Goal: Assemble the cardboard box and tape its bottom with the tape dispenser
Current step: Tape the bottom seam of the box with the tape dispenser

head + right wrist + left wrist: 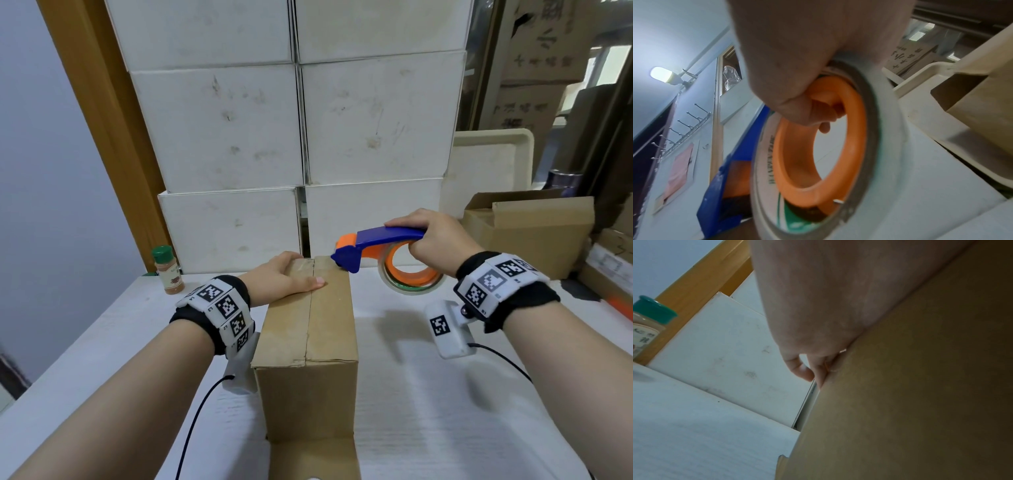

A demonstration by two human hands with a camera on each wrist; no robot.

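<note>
A brown cardboard box (329, 325) stands on the white table (445, 394), closed flaps up, with a seam running along its top. My left hand (277, 277) holds its far left corner, thumb lying across the top and fingers curled down the side (803, 371). The box's side wall (920, 402) fills the left wrist view. My right hand (435, 240) grips the blue and orange tape dispenser (380, 240), fingers hooked through the orange hub (855, 129). The dispenser's nose sits at the far edge of the box top, just right of the seam. A shiny patch covers the far end of the seam.
A spice bottle with a green cap (168, 270) stands at the back left. Stacked white boxes (233, 137) wall off the back of the table. An open brown carton (527, 233) and a cream tray (493, 164) sit at the back right. A loose flap (311, 459) hangs nearest me.
</note>
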